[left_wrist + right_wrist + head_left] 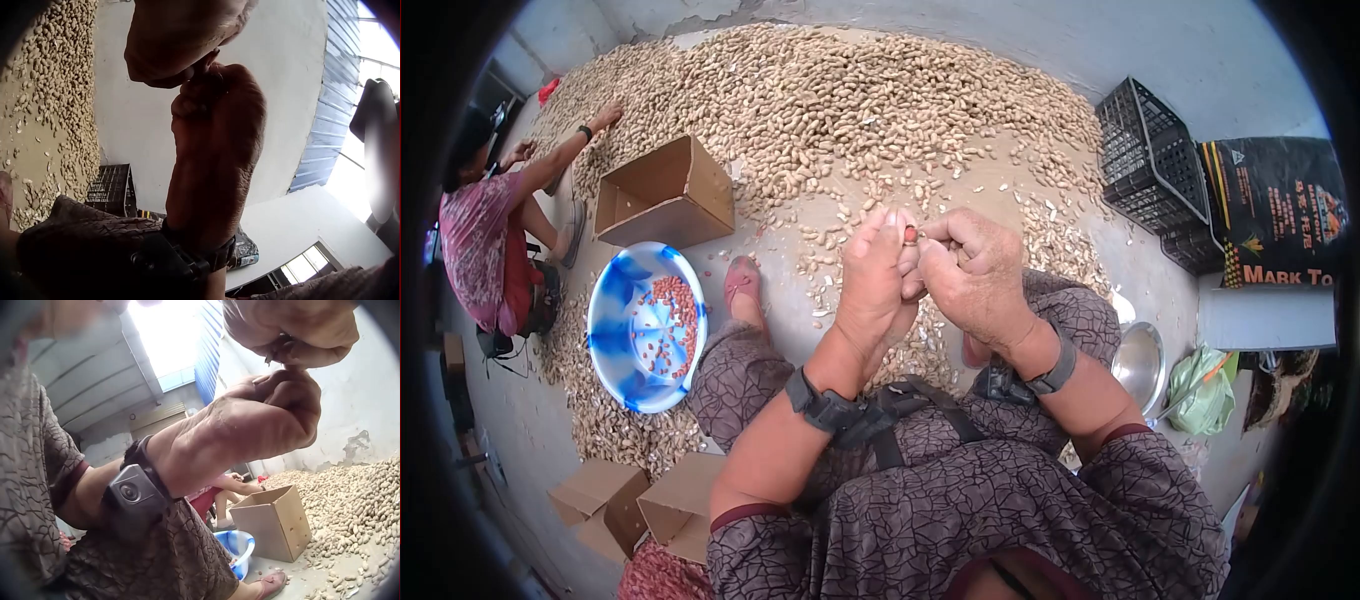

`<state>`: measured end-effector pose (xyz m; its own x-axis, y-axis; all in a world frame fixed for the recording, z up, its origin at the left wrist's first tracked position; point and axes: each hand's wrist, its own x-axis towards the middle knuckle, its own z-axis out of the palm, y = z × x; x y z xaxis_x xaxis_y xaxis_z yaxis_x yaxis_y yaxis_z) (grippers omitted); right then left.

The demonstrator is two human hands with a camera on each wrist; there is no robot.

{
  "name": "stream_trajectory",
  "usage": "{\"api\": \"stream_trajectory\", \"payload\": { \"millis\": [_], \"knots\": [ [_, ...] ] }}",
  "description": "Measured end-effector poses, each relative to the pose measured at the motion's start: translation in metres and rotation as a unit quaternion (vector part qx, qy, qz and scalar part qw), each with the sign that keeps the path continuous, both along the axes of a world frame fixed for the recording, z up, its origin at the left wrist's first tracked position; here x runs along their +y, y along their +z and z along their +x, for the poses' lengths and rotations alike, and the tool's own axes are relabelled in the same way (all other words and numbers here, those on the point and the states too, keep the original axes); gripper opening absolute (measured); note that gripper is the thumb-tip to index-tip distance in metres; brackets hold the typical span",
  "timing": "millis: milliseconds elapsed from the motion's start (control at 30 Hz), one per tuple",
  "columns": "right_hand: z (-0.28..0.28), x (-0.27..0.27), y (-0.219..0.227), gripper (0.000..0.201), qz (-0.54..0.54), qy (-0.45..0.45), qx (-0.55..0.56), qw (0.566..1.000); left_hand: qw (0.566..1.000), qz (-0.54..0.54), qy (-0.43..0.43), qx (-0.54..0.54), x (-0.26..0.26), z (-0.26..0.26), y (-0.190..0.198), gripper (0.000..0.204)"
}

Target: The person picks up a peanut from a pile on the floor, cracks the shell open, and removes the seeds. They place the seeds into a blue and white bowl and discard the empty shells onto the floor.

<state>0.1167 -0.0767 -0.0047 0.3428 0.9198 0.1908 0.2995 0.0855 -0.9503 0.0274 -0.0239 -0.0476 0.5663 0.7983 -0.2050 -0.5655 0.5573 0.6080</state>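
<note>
Both hands meet in front of the lap, fingertips almost together. My left hand (875, 268) pinches a peanut (910, 234) whose red-skinned kernel shows between thumb and fingers. Curled fingers of my right hand (978, 275) close on the peanut's near side, thumb against forefinger. In the right wrist view a small pale bit of shell (269, 360) sticks out beneath the right fingers. The blue and white basin (605, 330) to the left holds loose red kernels (675, 300).
Unshelled peanuts (830, 90) are heaped along the wall. An open cardboard box (685, 200) stands beyond the basin, near another person (485, 240) reaching into the heap. Empty shells (620, 420) cover the floor at left. A black crate (1155, 150) and metal bowl (1140, 365) are at right.
</note>
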Motion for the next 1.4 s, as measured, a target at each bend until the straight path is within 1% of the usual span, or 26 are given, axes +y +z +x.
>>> {"api": "stream_trajectory", "payload": {
  "millis": [67, 200, 233, 267, 300, 333, 367, 400, 500, 567, 633, 700, 767, 833, 900, 967, 1000, 1033, 1067, 1100, 1133, 1200, 1300, 1333, 1367, 1400],
  "knots": [
    [0.000, 0.000, -0.003, 0.008, 0.022, 0.011, 0.017, 1.000, 0.987, -0.068, -0.088, -0.111, 0.004, -0.005, -0.002, 0.016],
    [0.000, -0.001, 0.000, 0.008, 0.071, 0.036, 0.031, 0.996, 0.984, -0.060, -0.109, -0.125, 0.004, -0.006, 0.000, 0.020],
    [0.001, -0.002, 0.003, 0.008, 0.071, 0.036, 0.031, 0.996, 0.992, -0.053, -0.091, -0.073, 0.004, -0.005, 0.003, 0.019],
    [0.003, -0.002, 0.008, 0.008, 0.075, 0.023, -0.015, 0.997, 0.996, -0.045, -0.074, -0.021, 0.003, -0.004, 0.006, 0.019],
    [0.005, -0.003, 0.010, 0.008, 0.079, 0.010, -0.062, 0.995, 0.996, -0.044, -0.074, -0.021, 0.002, -0.002, 0.005, 0.019],
    [0.009, -0.003, 0.008, 0.008, 0.079, 0.010, -0.063, 0.995, 0.998, -0.015, -0.050, 0.018, 0.001, -0.001, 0.005, 0.020],
    [0.015, -0.002, 0.003, 0.008, 0.069, 0.005, -0.131, 0.989, 0.998, 0.014, -0.025, 0.057, 0.000, 0.000, 0.005, 0.020],
    [0.017, -0.001, 0.000, 0.008, 0.057, 0.002, -0.197, 0.979, 0.998, 0.013, -0.025, 0.057, -0.001, -0.001, 0.004, 0.020],
    [0.017, -0.001, 0.000, 0.007, 0.063, -0.017, -0.172, 0.983, 0.997, 0.039, -0.025, 0.061, -0.002, -0.001, 0.004, 0.021],
    [0.017, -0.001, -0.001, 0.008, 0.073, -0.018, -0.185, 0.980, 0.991, 0.067, -0.055, 0.099, -0.003, -0.002, 0.010, 0.020],
    [0.017, -0.001, 0.000, 0.008, 0.082, -0.018, -0.196, 0.977, 0.992, 0.070, -0.067, 0.078, -0.004, 0.000, 0.007, 0.020],
    [0.013, -0.002, 0.005, 0.009, 0.044, -0.017, -0.111, 0.993, 0.993, 0.072, -0.079, 0.057, -0.004, 0.001, 0.004, 0.021],
    [0.019, -0.003, 0.012, 0.009, 0.029, -0.022, -0.124, 0.992, 0.992, 0.036, -0.097, 0.079, -0.002, 0.000, 0.003, 0.022],
    [0.021, -0.002, 0.013, 0.009, 0.014, -0.026, -0.137, 0.990, 0.991, 0.032, -0.102, 0.080, -0.001, -0.002, 0.004, 0.021],
    [0.022, -0.001, 0.012, 0.008, 0.027, -0.039, -0.148, 0.988, 0.991, 0.029, -0.107, 0.080, -0.001, -0.003, 0.004, 0.021],
    [0.021, -0.001, 0.003, 0.008, 0.035, -0.029, -0.155, 0.987, 0.992, 0.016, -0.124, 0.006, -0.001, -0.005, 0.002, 0.018],
    [0.021, -0.001, 0.001, 0.007, 0.043, -0.020, -0.162, 0.986, 0.992, 0.015, -0.124, 0.006, -0.001, -0.004, 0.003, 0.018],
    [0.020, -0.001, 0.001, 0.007, 0.043, -0.020, -0.162, 0.986, 0.991, 0.044, -0.124, 0.028, -0.002, -0.002, 0.003, 0.018],
    [0.020, 0.000, 0.001, 0.007, 0.057, -0.029, -0.176, 0.982, 0.988, 0.072, -0.125, 0.051, -0.003, -0.001, 0.004, 0.018],
    [0.019, 0.000, 0.001, 0.006, 0.070, -0.038, -0.189, 0.979, 0.988, 0.072, -0.125, 0.050, -0.003, -0.001, 0.004, 0.018],
    [0.020, 0.000, 0.001, 0.006, 0.070, -0.037, -0.189, 0.979, 0.990, 0.050, -0.116, 0.065, -0.003, -0.001, 0.005, 0.019],
    [0.023, 0.002, 0.002, 0.007, 0.089, -0.073, -0.231, 0.966, 0.991, 0.027, -0.106, 0.079, -0.002, -0.001, 0.005, 0.019],
    [0.028, 0.001, 0.006, 0.005, 0.056, -0.072, -0.218, 0.972, 0.993, 0.015, -0.084, 0.082, 0.003, -0.006, 0.003, 0.022],
    [0.032, 0.001, 0.009, 0.005, 0.055, -0.072, -0.218, 0.972, 0.996, -0.003, -0.056, 0.070, 0.004, -0.007, 0.002, 0.024],
    [0.038, 0.000, 0.013, 0.008, -0.008, -0.009, -0.181, 0.983, 0.998, -0.020, -0.029, 0.057, 0.006, -0.008, 0.001, 0.026],
    [0.040, 0.000, 0.017, 0.011, -0.070, 0.054, -0.142, 0.986, 0.999, -0.009, -0.029, 0.045, 0.008, -0.010, 0.001, 0.027]
  ]
}}
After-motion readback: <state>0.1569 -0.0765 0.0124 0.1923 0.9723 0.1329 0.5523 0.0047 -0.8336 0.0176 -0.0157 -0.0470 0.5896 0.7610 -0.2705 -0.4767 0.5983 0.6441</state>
